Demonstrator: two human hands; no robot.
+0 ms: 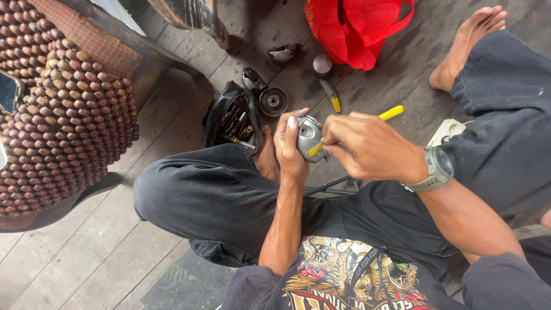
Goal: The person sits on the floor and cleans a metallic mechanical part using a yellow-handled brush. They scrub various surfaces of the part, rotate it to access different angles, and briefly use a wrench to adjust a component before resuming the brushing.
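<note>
We sit on the wooden plank floor [115, 252] with knees apart, and our left hand [290, 146] wraps its fingers around a small rounded grey metal housing [309, 138], thumb lying along its far side, so the part sits steady in the air between our legs, above the dark trousers [218, 195]. Our right hand [367, 146] is closed on a yellow-handled screwdriver [390, 113]; the handle end sticks out to the far right, and a yellow stretch shows against the housing. The tool's long axis runs from far right down to near left, pointing into the housing, likely so the grip can bear on it squarely. Just beyond, an open black tool pouch [232, 117] lies within reach, with a round metal rotor part [273, 101], a second yellow-handled tool [331, 96] and a red cloth bag [350, 28] farther off.
</note>
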